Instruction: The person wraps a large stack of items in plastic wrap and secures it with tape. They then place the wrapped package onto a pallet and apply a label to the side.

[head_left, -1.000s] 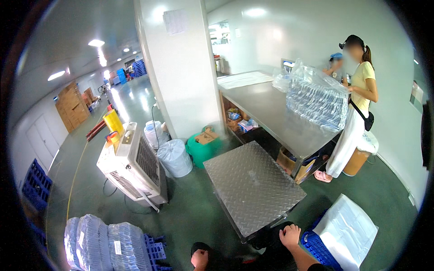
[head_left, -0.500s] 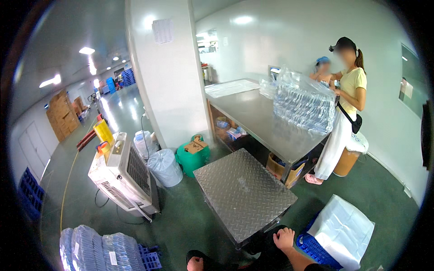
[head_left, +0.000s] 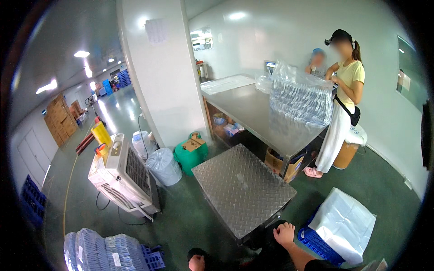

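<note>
Rested left hand (head_left: 197,263) and right hand (head_left: 284,233) on dark trousers (head_left: 270,256); saw nothing held but could not tell either grip's closure. Found tread-plate platform (head_left: 244,189) just ahead, beside the bench (head_left: 246,106). Looked stiff and tough, probably heavy; seemed best held by opposite edges.

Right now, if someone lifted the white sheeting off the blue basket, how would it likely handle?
The white sheeting would probably flex and sag, since it looks creased and overhangs the blue basket. Its smooth sheen suggests it may be slippery. It could be light for its spread, though its thickness isn't clear.
</note>
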